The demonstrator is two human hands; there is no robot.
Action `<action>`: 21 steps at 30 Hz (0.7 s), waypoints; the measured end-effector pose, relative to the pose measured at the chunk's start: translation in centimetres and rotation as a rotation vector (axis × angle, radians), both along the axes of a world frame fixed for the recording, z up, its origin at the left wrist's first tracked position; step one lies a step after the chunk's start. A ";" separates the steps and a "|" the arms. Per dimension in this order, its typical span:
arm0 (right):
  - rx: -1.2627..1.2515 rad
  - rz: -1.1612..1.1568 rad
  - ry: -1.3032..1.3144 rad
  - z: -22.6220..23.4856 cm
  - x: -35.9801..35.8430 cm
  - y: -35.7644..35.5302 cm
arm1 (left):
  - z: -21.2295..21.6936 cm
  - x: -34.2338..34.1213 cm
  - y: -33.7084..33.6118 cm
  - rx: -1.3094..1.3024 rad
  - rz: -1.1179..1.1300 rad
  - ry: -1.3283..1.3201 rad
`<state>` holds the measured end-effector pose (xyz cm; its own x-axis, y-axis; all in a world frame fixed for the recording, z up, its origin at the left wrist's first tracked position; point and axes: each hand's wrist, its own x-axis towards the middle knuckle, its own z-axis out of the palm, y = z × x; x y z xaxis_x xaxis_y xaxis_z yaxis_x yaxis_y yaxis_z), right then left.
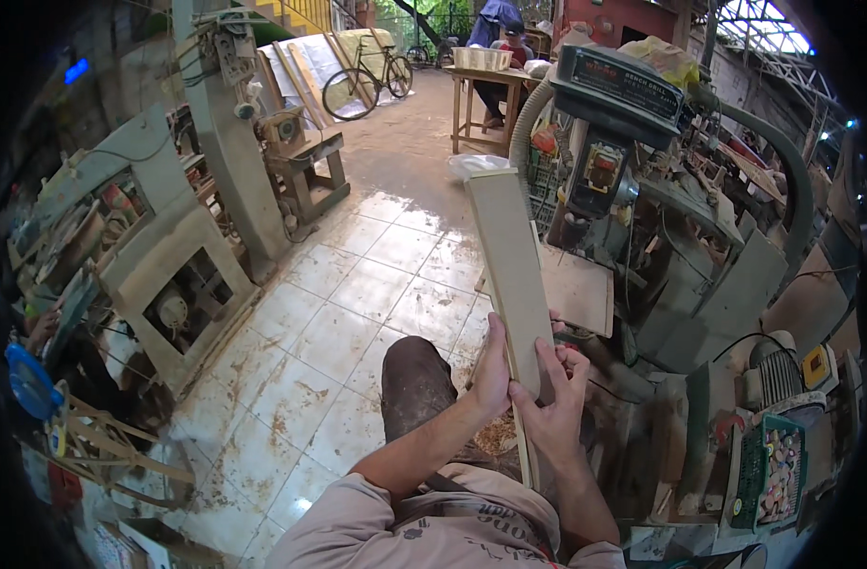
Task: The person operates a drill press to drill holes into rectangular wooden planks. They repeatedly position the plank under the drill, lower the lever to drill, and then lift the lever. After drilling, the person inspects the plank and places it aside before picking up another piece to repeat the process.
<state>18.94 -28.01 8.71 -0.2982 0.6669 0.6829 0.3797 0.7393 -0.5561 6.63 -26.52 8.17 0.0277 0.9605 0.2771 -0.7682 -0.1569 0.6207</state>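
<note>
A long, narrow board (509, 266) with a grey-green face and pale cream edges slants upright in front of my body. Its lower end comes down close to my shirt. My left hand (493, 372) is closed on the board's left edge, palm along its side and some fingers hidden behind. On its right side, a little lower, my right hand (556, 398) grips it, thumb on the left edge and fingers over the face and right edge. Both hands touch the board near its lower half.
A bench drill (609, 104) stands right of the board, with a worktable (575, 289) below. A green crate (770, 469) of small pieces and a motor (779, 375) are at right. Machines (173, 308) line the left. A person (511, 52) sits behind a far wooden table (485, 81).
</note>
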 end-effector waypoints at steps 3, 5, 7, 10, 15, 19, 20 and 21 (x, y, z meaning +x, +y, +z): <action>-0.031 -0.013 0.010 0.3 -0.2 -0.5 | 0.7 0.0 -0.5 -0.017 0.001 -0.022; -0.049 -0.017 0.020 0.3 -0.3 -0.8 | 0.9 -0.1 -0.8 -0.034 0.023 0.000; -0.055 -0.017 0.027 0.3 -0.3 -0.9 | 0.4 -0.3 -0.5 -0.015 0.032 0.028; -0.062 -0.015 0.027 0.2 -0.2 -0.9 | 0.2 -0.3 -0.5 -0.002 0.033 0.039; -0.011 0.001 -0.001 0.2 -0.1 -0.7 | 0.3 -0.2 -0.6 -0.021 0.036 0.053; -0.030 0.003 -0.011 0.4 0.0 -0.8 | -0.4 -0.5 -0.1 -0.021 0.063 0.113; -0.038 0.007 -0.014 0.4 0.0 -0.8 | -0.6 -0.6 0.0 -0.024 0.069 0.122; -0.046 0.012 -0.017 0.4 0.1 -0.7 | -0.7 -0.6 0.1 -0.031 0.069 0.130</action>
<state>19.02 -28.75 9.12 -0.3177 0.6942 0.6459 0.3812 0.7172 -0.5834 6.03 -26.44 7.45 -0.0045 0.9694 0.2454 -0.6691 -0.1853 0.7197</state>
